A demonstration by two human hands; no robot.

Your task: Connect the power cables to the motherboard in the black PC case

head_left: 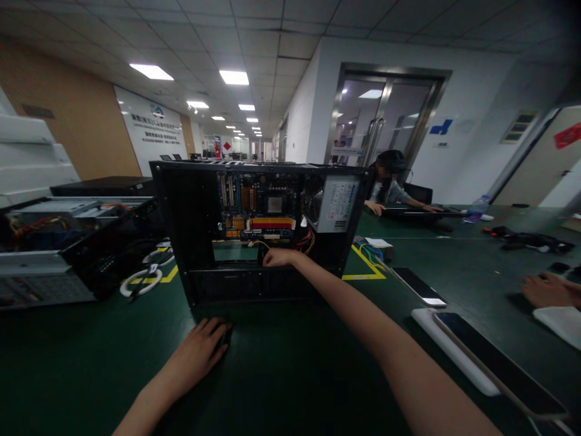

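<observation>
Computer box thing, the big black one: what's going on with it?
Someone is working on the open black computer case, which stands on the green table. Their right hand is at the lower part of the opening, near a thin wire with a pale plug; whether it grips anything is hard to see. Their left hand is down on the table in front. The circuit board and power supply are in the case.
</observation>
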